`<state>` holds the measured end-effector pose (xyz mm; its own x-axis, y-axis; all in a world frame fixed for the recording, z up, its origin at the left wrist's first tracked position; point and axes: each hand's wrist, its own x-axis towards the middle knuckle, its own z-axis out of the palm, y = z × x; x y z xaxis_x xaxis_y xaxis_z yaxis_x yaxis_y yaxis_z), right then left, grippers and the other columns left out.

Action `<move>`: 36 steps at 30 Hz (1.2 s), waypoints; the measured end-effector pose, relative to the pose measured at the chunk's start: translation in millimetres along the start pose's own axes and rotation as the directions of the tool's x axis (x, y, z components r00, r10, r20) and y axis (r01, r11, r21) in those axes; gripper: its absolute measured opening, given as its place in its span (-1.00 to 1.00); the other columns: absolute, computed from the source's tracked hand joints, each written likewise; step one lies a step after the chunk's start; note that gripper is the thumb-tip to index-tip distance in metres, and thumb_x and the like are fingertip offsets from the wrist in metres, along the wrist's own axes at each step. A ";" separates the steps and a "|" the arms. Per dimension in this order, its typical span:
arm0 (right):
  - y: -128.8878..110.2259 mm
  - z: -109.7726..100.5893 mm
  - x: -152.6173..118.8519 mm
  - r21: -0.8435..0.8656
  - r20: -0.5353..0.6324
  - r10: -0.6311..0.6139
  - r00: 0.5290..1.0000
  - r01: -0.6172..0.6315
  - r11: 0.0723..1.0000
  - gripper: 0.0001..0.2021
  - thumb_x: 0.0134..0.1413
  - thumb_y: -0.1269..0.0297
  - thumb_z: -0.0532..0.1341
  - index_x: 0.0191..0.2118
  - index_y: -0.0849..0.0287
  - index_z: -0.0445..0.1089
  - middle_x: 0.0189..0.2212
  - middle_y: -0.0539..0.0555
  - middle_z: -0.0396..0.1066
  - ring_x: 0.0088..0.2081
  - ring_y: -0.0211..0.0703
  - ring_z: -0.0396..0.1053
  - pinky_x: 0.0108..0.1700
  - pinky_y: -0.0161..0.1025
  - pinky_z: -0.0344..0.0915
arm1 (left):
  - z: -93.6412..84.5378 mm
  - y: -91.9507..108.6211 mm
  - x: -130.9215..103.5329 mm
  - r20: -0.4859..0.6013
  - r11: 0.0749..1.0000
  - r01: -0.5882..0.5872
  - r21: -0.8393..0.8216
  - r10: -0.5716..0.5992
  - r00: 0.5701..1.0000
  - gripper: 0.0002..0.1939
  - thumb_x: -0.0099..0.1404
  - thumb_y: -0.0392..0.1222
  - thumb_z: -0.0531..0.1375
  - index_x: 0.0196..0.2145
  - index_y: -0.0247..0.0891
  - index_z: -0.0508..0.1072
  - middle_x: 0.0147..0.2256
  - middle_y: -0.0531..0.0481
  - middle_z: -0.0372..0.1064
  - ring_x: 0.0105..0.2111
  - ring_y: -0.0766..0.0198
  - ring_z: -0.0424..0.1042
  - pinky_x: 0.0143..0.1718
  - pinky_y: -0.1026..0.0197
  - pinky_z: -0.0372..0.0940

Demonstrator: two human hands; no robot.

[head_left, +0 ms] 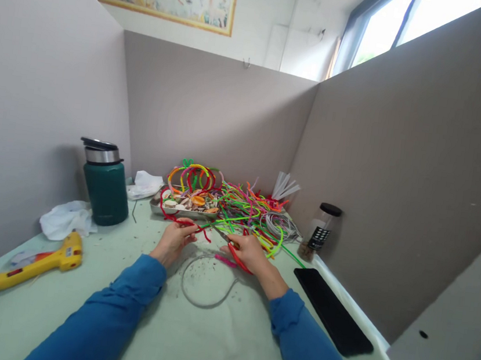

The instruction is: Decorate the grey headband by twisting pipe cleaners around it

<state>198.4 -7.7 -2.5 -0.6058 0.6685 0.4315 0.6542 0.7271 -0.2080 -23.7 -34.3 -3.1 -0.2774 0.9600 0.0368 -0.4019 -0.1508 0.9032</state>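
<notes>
My left hand (175, 241) pinches a red pipe cleaner (204, 233) above the table. In my right hand (249, 252) are red-handled scissors (232, 245), their blades pointing left toward that red strand. A grey wire hoop (205, 284) lies on the table between my forearms, with a short pink piece (225, 260) beside my right hand. Behind my hands sits a pile of bright pipe cleaners (249, 210) and a metal tray (158, 206) holding shells and coloured hoops.
A green thermos (106, 187) stands at the left, with white tissue (66, 220) and a yellow glue gun (39, 263) nearer me. A black-lidded jar (319, 232) and a black flat slab (331, 317) are at the right. Grey partition walls enclose the desk.
</notes>
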 end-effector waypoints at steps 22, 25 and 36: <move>-17.0 7.5 7.9 0.212 -0.120 0.101 0.988 -0.074 0.974 -0.69 0.18 0.10 0.01 -0.25 0.13 0.43 -0.32 0.05 0.46 -0.31 -0.22 0.34 -0.28 -0.34 0.15 | 9.0 -1.9 -10.7 0.145 0.999 -0.014 0.050 0.007 0.989 -0.66 -0.18 -0.24 0.37 -0.41 -0.32 0.36 -0.54 0.09 0.32 -0.59 0.41 0.30 -0.56 0.32 0.25; -33.7 18.3 11.8 0.263 -0.126 0.095 0.988 -0.059 0.963 -0.71 0.09 0.07 0.12 -0.17 0.11 0.41 -0.38 0.02 0.46 -0.38 -0.23 0.34 -0.35 -0.35 0.14 | 14.1 -5.9 -13.5 0.200 0.999 -0.001 0.046 -0.008 0.980 -0.67 -0.17 -0.23 0.37 -0.42 -0.33 0.37 -0.55 0.08 0.32 -0.61 0.41 0.30 -0.56 0.32 0.25; -16.8 20.4 8.0 0.162 -0.116 0.116 0.986 -0.097 0.982 -0.75 0.19 0.23 0.02 -0.28 0.12 0.45 -0.39 0.03 0.47 -0.39 -0.24 0.34 -0.36 -0.36 0.10 | 8.9 0.2 -8.6 0.138 0.998 0.032 -0.060 -0.024 0.990 -0.80 0.09 -0.17 0.24 -0.36 -0.35 0.40 -0.57 0.07 0.31 -0.67 0.46 0.23 -0.57 0.31 0.30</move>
<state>173.3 -11.4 -13.5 -0.4691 0.7258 0.5032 0.6274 0.6748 -0.3885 -13.6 -40.5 0.6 -0.1449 0.9867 0.0740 -0.4621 -0.1336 0.8767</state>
